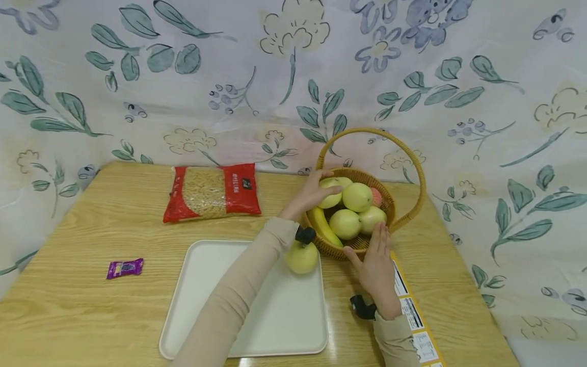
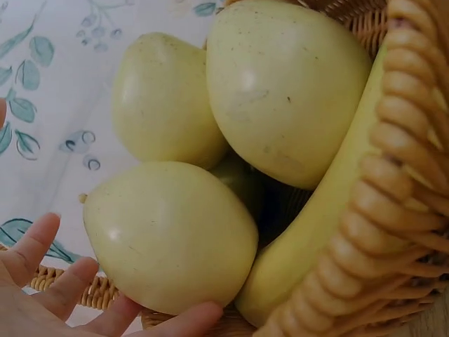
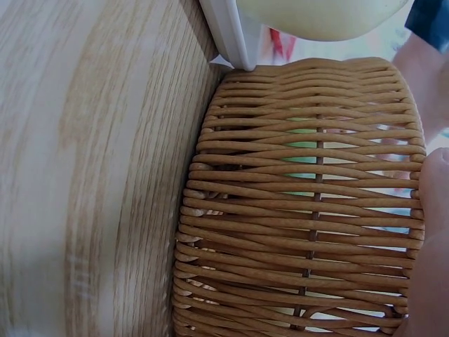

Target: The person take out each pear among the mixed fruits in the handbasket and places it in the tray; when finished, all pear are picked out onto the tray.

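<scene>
A: The wood-grained table [image 1: 69,306] is backed by a floral cloth [image 1: 183,102]. Where is the wicker basket [image 1: 327,250] placed?

B: It is stood near the table's far edge, its handle [image 1: 418,168] arched upright. Several pale green fruits [image 1: 357,197] are held in it, with a banana [image 1: 322,224] laid along the near left side and a pinkish fruit [image 1: 376,197] partly hidden.

A: How is the left hand [image 1: 316,191] posed?

B: The arm is stretched across the tray [image 1: 275,326], and the hand is brought over the basket's left rim. Its fingers are spread wide about the leftmost fruit [image 1: 329,200]; one finger is seen against that fruit's lower side, and no firm grip is shown.

A: And the right hand [image 1: 376,265]?

B: It is laid against the basket's near right side, fingers straight and together, thumb held apart. Nothing is gripped.

A: Is any fruit left outside?

B: One single fruit [image 1: 302,260] is seen at the tray's far right corner, partly covered by the left wrist.
</scene>
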Action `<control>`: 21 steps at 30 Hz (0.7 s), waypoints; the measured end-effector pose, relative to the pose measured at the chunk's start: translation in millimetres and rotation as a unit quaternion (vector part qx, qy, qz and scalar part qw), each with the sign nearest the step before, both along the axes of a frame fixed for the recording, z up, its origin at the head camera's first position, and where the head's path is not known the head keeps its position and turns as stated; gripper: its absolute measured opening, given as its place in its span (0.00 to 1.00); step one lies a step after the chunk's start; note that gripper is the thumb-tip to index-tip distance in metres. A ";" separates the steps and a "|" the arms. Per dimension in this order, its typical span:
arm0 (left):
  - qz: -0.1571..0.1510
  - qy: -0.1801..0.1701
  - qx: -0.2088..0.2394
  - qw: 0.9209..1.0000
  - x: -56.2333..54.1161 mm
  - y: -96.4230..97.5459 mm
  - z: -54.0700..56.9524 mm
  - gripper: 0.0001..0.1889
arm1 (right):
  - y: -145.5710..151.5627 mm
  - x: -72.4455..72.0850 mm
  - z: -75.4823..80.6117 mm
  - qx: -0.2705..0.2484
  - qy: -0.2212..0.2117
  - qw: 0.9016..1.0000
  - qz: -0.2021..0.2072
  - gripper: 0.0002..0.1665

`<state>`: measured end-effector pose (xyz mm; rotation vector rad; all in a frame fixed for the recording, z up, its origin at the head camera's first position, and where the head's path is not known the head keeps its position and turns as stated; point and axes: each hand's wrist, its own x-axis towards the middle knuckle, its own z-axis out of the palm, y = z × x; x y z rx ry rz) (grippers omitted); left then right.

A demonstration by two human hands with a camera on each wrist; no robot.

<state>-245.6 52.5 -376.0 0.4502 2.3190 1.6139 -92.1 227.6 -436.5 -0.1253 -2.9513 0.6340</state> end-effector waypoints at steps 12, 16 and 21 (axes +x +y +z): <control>-0.035 -0.012 -0.016 0.999 -10.7 4.3 -6.1 0.33 | -1.3 -1.5 -1.2 -0.005 0.001 1.000 -0.002 0.61; -0.049 0.013 -0.052 0.997 -11.6 6.4 -9.0 0.33 | -1.5 -1.3 -1.3 -0.005 0.006 1.000 0.000 0.61; -0.061 0.041 -0.080 0.994 -12.3 10.0 -12.5 0.33 | -0.4 -0.1 -1.2 0.000 0.011 1.000 -0.002 0.61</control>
